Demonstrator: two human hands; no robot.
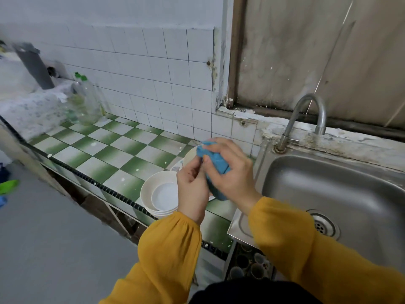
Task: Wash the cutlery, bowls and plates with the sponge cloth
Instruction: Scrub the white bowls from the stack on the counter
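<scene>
**Blue cloth worked in both hands, just left of the sink**

The sponge cloth (215, 164) is bright blue with a nubbly surface. It is bunched into a thick folded wad, and its darker lower end hangs below the fingers. It is held up in the air just left of the sink (328, 183), above the crockery and not touching it.

The right hand (232, 174) wraps over the cloth from above, its fingers curled round the wad and gripping it firmly. The left hand (191, 185) comes up from below with its fingers bent, and its thumb and forefinger pinch at the cloth's left edge. I cannot tell whether a piece of cutlery is caught in that pinch. Both arms wear mustard-yellow sleeves (285, 233).

Counting what stands about:
- One stack of white bowls (153, 194) sits left of the sink near the counter's front edge, partly behind the left hand. Several rims show at its base, at least three, with a smaller bowl nested on top.
- One pale plate (189, 155) lies behind the hands, close to the sink's left rim and mostly hidden.
- One curved metal tap (306, 113) rises at the sink's back edge.
- One round drain (323, 224) is in the basin.
- Two clear bottles with green caps (87, 102) stand blurred, well to the left of the sink against the tiled wall.
- One grey pipe (35, 66) stands further left again.

The counter (105, 150) running left from the sink is tiled in green and white checks. Below the sink's front corner some dark cups (249, 264) stand in a cluster, too dim to count.
</scene>
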